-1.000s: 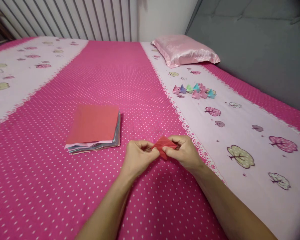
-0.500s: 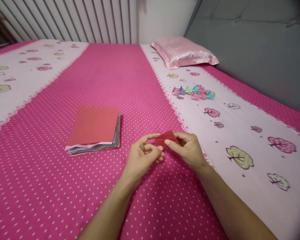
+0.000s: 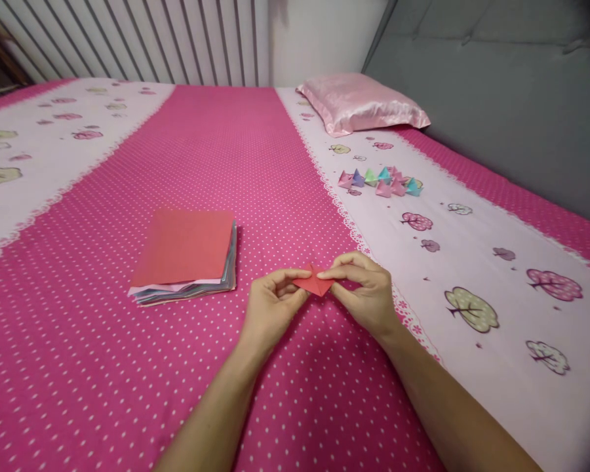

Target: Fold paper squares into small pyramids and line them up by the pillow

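Observation:
A small piece of folded red paper [image 3: 318,284] is held just above the pink dotted bedspread, its lower corner pointing toward me. My left hand [image 3: 274,303] pinches its left side between thumb and fingers. On the right side, my right hand [image 3: 364,288] grips the paper too, with the index fingertip pressed on its upper face. Creases show across the paper's face; its underside is hidden. To the left lies a stack of square paper sheets [image 3: 184,249] with a red sheet on top.
Several small folded paper pieces [image 3: 383,189] in pink, purple, green and blue sit in a cluster at the right. Behind them rests a pink satin pillow [image 3: 361,105]. A grey padded headboard [image 3: 501,98] borders the bed on the right.
The red paper has turned so that a corner faces me and has moved slightly left. My left hand has closed on its left side, and my right index finger now lies on top.

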